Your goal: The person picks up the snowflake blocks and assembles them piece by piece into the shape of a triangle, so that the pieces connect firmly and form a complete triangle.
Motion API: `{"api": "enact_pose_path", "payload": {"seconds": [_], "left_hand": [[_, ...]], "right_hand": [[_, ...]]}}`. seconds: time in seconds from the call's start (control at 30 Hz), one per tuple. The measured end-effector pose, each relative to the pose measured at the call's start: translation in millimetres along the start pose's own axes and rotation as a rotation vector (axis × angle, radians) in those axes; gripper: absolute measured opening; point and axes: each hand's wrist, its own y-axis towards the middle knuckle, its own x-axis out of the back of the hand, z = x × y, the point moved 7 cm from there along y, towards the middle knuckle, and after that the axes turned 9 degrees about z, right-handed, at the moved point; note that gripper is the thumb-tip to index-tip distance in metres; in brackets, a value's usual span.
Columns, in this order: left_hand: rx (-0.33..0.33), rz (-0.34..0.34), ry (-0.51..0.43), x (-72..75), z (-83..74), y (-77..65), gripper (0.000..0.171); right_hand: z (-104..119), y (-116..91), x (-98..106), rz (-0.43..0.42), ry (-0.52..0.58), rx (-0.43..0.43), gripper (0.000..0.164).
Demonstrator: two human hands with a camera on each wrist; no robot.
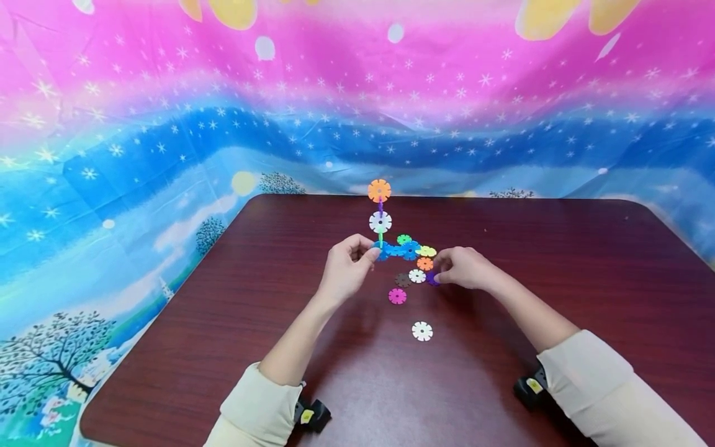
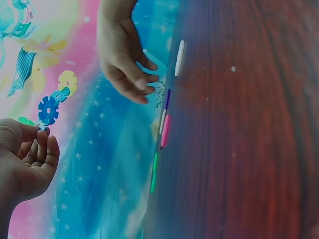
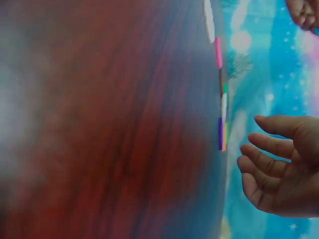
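Note:
My left hand [image 1: 347,264] holds a joined string of slotted plastic discs, pinching it near a blue disc [image 1: 410,250] section between thumb and fingertips. From there an orange disc [image 1: 379,190], a purple one and a white disc [image 1: 380,222] rise on a green piece, while a yellow disc [image 1: 426,251] ends the right side. In the left wrist view the string's yellow disc [image 2: 68,82] hangs above the table's level. My right hand [image 1: 466,268] hovers over the loose discs, beside a purple disc [image 1: 432,278]; its fingers [image 3: 269,144] are spread and loosely bent, holding nothing.
Loose discs lie flat on the dark wooden table [image 1: 223,347]: an orange disc [image 1: 425,264], a white disc [image 1: 416,276], a brown disc [image 1: 403,280], a pink disc [image 1: 397,296] and a green disc [image 1: 404,239]. Another white disc [image 1: 422,331] lies closer. A printed cloth [image 1: 335,93] hangs behind.

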Motion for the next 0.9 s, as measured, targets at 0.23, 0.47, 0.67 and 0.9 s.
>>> {"api": "enact_pose_path", "payload": {"seconds": [0.23,0.47,0.67,0.9], "left_hand": [[0.01,-0.018,-0.002,6.0,0.7,-2.0,0.01],[0.021,-0.027,0.0,9.7,4.5,-1.1,0.009],[0.021,-0.025,-0.028,9.3,31.4,8.6,0.01],[-0.005,-0.025,-0.024,8.3,30.4,8.3,0.009]], "right_hand": [[-12.7,14.9,-6.8,0.061,-0.018,-0.029,0.031],[-12.9,20.2,-9.7,0.067,-0.029,-0.027,0.032],[-12.0,20.1,-10.4,0.064,-0.03,-0.038,0.027],[-16.4,19.8,-10.2,0.062,0.006,-0.047,0.027]]}}
